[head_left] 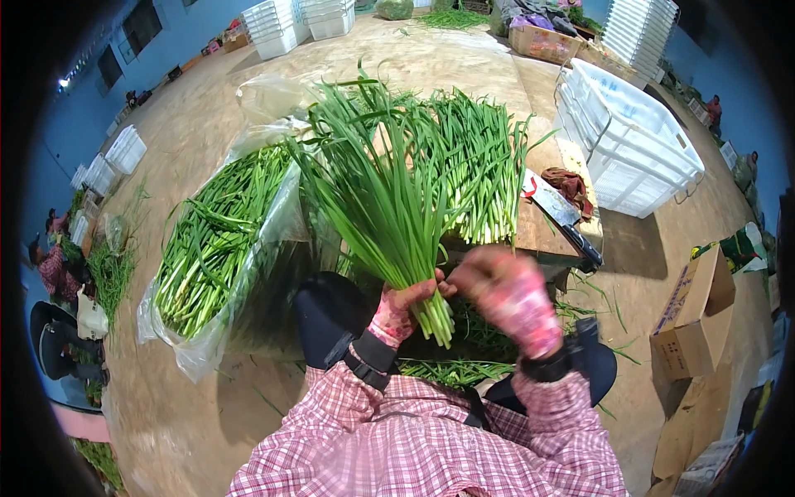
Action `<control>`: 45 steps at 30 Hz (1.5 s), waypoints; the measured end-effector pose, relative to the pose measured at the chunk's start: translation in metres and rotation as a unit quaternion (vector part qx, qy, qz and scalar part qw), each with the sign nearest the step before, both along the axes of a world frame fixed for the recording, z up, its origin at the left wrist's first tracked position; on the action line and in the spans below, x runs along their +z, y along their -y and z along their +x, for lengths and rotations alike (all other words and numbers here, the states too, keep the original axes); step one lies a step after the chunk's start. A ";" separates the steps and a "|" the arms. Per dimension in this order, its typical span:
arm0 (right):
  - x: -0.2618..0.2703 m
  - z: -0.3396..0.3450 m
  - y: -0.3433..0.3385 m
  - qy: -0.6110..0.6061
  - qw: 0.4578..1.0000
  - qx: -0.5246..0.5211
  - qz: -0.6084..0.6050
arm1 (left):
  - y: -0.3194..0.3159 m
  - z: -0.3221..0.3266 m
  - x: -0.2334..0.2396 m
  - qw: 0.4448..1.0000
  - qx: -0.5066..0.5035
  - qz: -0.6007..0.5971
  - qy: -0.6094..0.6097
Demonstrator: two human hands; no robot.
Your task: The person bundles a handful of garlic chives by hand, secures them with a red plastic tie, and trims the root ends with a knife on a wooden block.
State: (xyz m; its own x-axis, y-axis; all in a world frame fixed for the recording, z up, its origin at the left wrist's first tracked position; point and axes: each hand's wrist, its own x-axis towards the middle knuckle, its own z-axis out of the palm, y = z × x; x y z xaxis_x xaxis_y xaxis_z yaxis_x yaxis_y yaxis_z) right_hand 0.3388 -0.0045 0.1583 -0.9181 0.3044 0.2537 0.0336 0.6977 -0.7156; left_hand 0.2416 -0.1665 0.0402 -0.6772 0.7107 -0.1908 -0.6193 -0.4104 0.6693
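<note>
My left hand (407,304), in a pink patterned fingerless glove, grips a bunch of garlic chives (397,223) near its pale stem ends. The long leaves fan up and away from me. Beside the stems is my right hand (506,292), gloved alike and blurred by motion. Its fingertips are close to the left fingers; whether they pinch anything is unclear. Beyond the hands, a pile of chives (481,168) lies on a wooden board (540,239), cut ends towards me. A cleaver (553,202) with a black handle rests to its right, beside a dark red cloth (568,189).
On the left, a clear plastic bag (282,211) holds more chives (217,236). Stacked white plastic crates (627,143) stand right of the board. An open cardboard box (692,323) is farther right. Loose trimmings (456,373) lie between my legs. People (59,267) sit at the far left.
</note>
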 end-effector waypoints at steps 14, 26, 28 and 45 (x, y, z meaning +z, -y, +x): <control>0.025 -0.130 -0.108 0.073 0.924 0.109 -0.358 | 0.013 0.023 0.027 0.997 -0.078 -0.027 -0.007; -0.043 -0.094 -0.091 -0.070 0.977 -0.106 0.171 | 0.032 0.018 0.017 0.999 -0.017 0.032 0.030; -0.044 -0.071 -0.084 -0.061 0.973 -0.131 0.182 | 0.035 0.018 0.017 0.997 -0.004 0.074 0.029; -0.041 0.003 -0.030 0.130 0.962 0.038 -0.238 | -0.002 -0.015 0.049 0.993 0.002 0.114 -0.042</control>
State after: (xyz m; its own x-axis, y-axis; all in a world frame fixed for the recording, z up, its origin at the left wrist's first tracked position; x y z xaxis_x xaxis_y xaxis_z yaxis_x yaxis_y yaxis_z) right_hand 0.3415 0.0253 0.1176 -0.9557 0.2597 -0.1385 0.2164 0.3013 -0.9286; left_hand 0.2265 -0.1649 0.0888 -0.6866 0.7263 0.0325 -0.5635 -0.5598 0.6076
